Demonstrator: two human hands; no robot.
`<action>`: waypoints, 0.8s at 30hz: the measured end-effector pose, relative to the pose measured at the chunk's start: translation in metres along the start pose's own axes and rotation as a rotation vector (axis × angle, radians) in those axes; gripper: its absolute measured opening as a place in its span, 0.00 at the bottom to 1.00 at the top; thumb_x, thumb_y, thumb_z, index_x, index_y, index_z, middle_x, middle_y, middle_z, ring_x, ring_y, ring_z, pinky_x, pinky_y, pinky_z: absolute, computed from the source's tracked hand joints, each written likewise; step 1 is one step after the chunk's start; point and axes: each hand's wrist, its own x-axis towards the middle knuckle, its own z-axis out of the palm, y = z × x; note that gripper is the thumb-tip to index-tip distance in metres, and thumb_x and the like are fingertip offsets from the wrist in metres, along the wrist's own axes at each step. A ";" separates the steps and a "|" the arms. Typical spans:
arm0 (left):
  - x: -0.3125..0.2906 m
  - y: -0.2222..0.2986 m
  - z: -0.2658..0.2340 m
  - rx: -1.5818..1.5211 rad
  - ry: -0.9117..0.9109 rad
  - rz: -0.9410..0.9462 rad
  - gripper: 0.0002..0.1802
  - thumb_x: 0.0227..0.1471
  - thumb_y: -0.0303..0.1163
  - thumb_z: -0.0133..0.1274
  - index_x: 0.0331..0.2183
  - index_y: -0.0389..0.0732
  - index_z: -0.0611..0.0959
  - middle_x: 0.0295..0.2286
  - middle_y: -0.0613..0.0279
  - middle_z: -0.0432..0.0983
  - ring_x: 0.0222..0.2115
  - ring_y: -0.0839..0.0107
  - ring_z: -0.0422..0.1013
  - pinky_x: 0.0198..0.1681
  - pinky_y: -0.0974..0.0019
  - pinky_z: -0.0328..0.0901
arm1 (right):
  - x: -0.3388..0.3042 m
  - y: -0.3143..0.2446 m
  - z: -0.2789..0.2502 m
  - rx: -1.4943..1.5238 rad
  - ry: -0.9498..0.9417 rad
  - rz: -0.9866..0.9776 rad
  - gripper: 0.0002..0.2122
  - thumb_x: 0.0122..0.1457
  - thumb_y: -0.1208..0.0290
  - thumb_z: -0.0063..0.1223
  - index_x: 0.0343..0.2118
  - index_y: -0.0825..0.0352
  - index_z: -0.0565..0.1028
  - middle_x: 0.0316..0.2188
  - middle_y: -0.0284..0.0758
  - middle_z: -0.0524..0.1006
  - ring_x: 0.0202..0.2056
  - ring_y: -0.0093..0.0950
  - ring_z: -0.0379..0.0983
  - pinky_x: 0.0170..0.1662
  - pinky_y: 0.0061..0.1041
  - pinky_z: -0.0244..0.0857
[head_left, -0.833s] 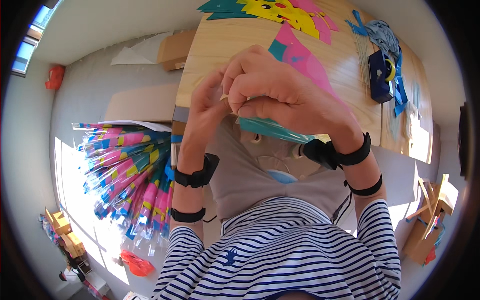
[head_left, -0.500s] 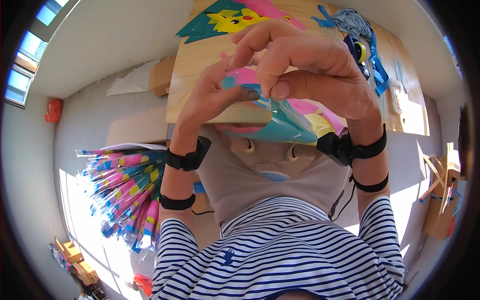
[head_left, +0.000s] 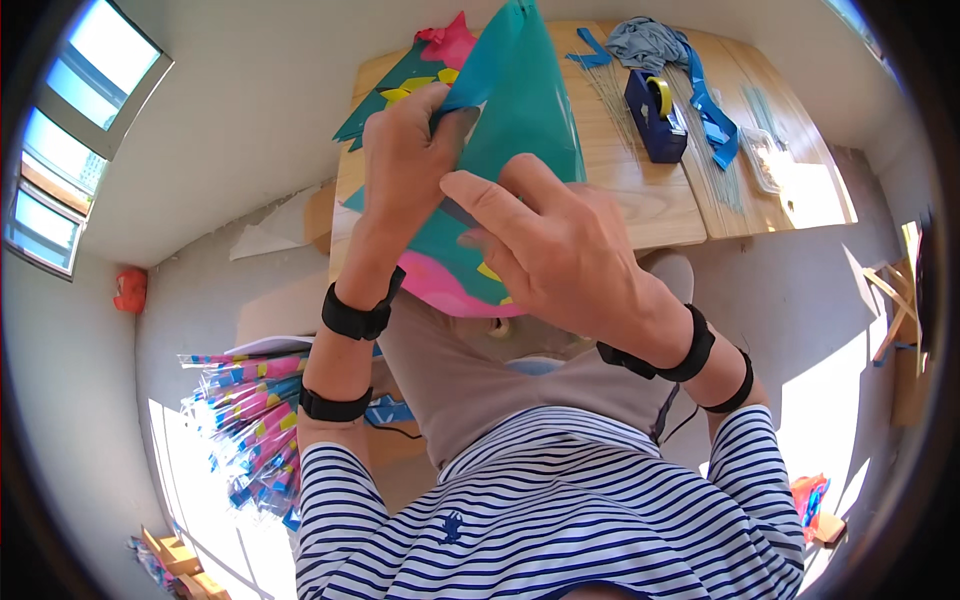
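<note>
A thin teal sheet (head_left: 520, 120) with pink and yellow areas is held up before me, its peak reaching the top of the view. My left hand (head_left: 405, 150) grips it by a folded blue edge, fingers and thumb closed. The sheet's lower part, with a pink rounded border, hangs over the table's front edge above my lap. My right hand (head_left: 570, 245) is in front of the sheet, index finger stretched toward my left wrist and thumb apart from it. Nothing shows between its fingers. More teal sheets (head_left: 375, 110) with yellow and pink parts lie on the table beyond my left hand.
On the wooden table (head_left: 640, 205), a dark blue tape dispenser (head_left: 655, 125) stands at right among thin rods, near a blue ribbon (head_left: 712, 120), grey cloth (head_left: 645, 45) and a clear box (head_left: 762, 160). A bundle of colourful plastic-wrapped pieces (head_left: 250, 410) is at my left.
My hands were raised close together with the crumpled sheet below them. Now the sheet is lifted and spread upward, left hand on its edge, right hand lower and turned back-up.
</note>
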 end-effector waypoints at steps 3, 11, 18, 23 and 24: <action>0.002 0.009 -0.003 -0.082 0.017 0.014 0.08 0.54 0.27 0.52 0.33 0.33 0.83 0.22 0.65 0.77 0.21 0.81 0.68 0.25 0.72 0.64 | -0.001 0.002 0.005 0.085 -0.042 0.101 0.23 0.49 0.68 0.64 0.48 0.64 0.70 0.27 0.38 0.70 0.25 0.37 0.72 0.24 0.32 0.64; -0.008 0.037 -0.023 -0.773 -0.118 -0.312 0.07 0.53 0.24 0.53 0.36 0.34 0.83 0.29 0.66 0.79 0.26 0.80 0.73 0.31 0.74 0.69 | 0.015 0.005 0.015 0.279 0.159 0.239 0.22 0.46 0.70 0.66 0.44 0.65 0.68 0.33 0.42 0.73 0.31 0.44 0.74 0.30 0.38 0.68; -0.005 0.030 -0.034 -0.600 -0.139 -0.266 0.08 0.54 0.24 0.55 0.38 0.34 0.82 0.32 0.64 0.80 0.29 0.80 0.74 0.32 0.75 0.70 | 0.008 0.026 0.025 0.382 0.222 0.260 0.15 0.48 0.83 0.57 0.39 0.67 0.68 0.32 0.43 0.75 0.33 0.45 0.75 0.33 0.35 0.69; 0.003 0.014 -0.071 -0.509 -0.197 -0.235 0.11 0.54 0.25 0.57 0.40 0.33 0.82 0.32 0.63 0.81 0.30 0.79 0.75 0.35 0.75 0.71 | 0.013 0.046 -0.014 0.972 0.185 0.485 0.12 0.50 0.88 0.51 0.38 0.70 0.72 0.34 0.38 0.79 0.33 0.29 0.78 0.33 0.28 0.70; 0.006 0.012 -0.084 -0.472 -0.217 -0.233 0.12 0.53 0.26 0.57 0.41 0.33 0.82 0.32 0.63 0.81 0.30 0.79 0.75 0.35 0.75 0.71 | 0.014 0.054 -0.026 1.013 0.159 0.502 0.13 0.51 0.89 0.49 0.39 0.71 0.72 0.35 0.37 0.78 0.35 0.27 0.78 0.36 0.25 0.71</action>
